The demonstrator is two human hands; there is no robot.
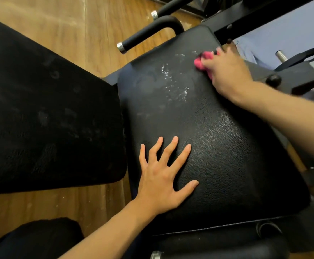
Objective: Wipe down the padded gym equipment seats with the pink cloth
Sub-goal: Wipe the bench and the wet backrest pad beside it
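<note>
The left hand (163, 176) lies flat at 6 o'clock on the black textured-vinyl padded seat (227, 146), its 5 fingers spread wide and straight, palm down, holding nothing. At 9 o'clock a second black padded cushion (46, 113), smudged with pale marks, sits just beside the seat over the brown wood-plank floor (89, 34). Farther up the seat, toward 12 o'clock, a patch of white droplets (174, 85) glistens on the vinyl. At 1 o'clock the right hand (227, 71) grips the crumpled pink cloth (203, 59), pressing it on the seat's far right edge. Beyond, at 12 o'clock, 2 black padded handlebars with chrome end caps (148, 34) jut out over the floor.
</note>
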